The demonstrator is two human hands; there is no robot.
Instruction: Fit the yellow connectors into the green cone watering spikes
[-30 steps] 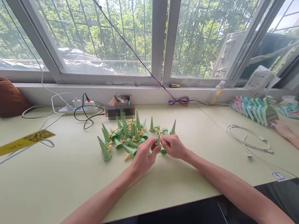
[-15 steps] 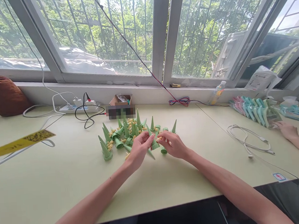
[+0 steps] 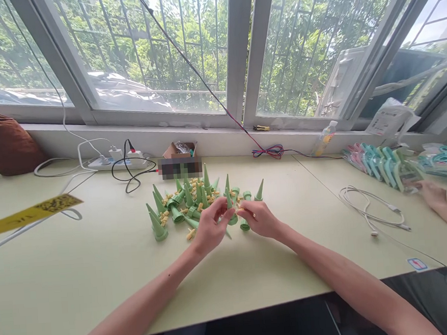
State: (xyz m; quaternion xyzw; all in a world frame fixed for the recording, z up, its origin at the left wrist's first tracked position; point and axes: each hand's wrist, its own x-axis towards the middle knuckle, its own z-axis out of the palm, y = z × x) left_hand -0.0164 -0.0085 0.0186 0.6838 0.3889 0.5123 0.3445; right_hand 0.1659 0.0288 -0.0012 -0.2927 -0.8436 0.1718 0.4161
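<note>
Green cone is right at the fingertips of the left hand, just left of the right hand. It's pretty much upright, long axis near vertical, narrow tip up. Left hand's clamped on it, thumb against fingers. Right hand's pinching a small yellow piece, mostly hidden, just beside the cone.

Single view, head-worn. We look forward and down over the table to the window behind it. Our left hand and right hand show near, just below mid-frame; both forearms leave at the bottom border.
</note>
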